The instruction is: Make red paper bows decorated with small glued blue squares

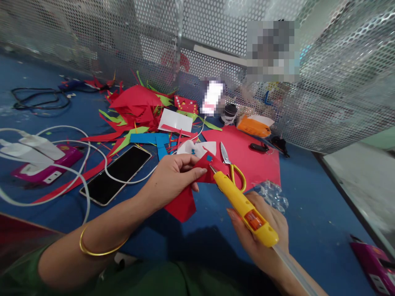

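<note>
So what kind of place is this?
Probably a craft work table: there are scissors, a heap of red and green paper scraps, and what looks like a yellow glue gun in the right hand.

Looks like smooth, glossy plastic on the yellow glue gun (236,195), matt paper on the red piece (182,206). Gleams as polished metal along the scissor blades (225,153) and gold-coloured bangle (98,253). Shines like dark glass across the smartphone (126,165). Shows perforated, silvery metal in the mesh partition (216,33), matt cloth in the green garment (157,277).
</note>
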A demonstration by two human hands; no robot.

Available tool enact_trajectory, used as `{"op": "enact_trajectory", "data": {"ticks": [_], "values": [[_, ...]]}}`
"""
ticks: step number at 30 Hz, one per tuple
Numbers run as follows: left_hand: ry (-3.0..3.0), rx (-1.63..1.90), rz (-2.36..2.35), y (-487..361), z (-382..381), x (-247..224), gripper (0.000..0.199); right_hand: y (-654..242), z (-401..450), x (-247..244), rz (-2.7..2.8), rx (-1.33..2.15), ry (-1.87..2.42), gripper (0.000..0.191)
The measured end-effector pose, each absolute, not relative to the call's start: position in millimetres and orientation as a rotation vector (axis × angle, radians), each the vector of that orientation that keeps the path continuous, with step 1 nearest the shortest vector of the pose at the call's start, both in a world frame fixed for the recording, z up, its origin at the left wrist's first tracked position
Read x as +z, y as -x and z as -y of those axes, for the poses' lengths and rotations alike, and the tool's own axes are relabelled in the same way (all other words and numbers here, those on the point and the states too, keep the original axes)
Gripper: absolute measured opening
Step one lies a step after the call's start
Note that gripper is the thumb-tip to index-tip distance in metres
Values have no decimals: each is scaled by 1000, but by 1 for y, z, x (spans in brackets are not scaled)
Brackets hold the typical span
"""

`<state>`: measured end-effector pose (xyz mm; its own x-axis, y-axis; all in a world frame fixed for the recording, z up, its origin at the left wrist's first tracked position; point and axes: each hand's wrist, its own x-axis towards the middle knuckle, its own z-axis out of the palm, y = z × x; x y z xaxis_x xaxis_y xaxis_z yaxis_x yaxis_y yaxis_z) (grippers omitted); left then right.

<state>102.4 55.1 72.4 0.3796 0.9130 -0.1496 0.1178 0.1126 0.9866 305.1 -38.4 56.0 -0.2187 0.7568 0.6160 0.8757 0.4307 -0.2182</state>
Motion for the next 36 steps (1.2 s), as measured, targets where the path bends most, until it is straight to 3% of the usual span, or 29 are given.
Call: {"op": "enact_trajectory", "data": {"ticks": [14, 20, 25, 30, 36], "values": [[-1311, 780, -1024, -102, -55, 70, 16, -307, 38, 56, 2044, -264, 1383, 14], [-1335, 814, -1012, -101, -56, 67, 17, -312, 46, 54, 1877, 165, 1303, 1], [-1291, 821, -1006, -102, -55, 66, 20, -315, 48, 54, 1537, 423, 1285, 10], [-1249, 819, -1024, -102, -54, 70, 21, -336, 35, 68, 1368, 225, 1502, 27], [-1250, 820, -1032, -94, -55, 70, 23, -390, 33, 64, 1576, -290, 2294, 38]]}}
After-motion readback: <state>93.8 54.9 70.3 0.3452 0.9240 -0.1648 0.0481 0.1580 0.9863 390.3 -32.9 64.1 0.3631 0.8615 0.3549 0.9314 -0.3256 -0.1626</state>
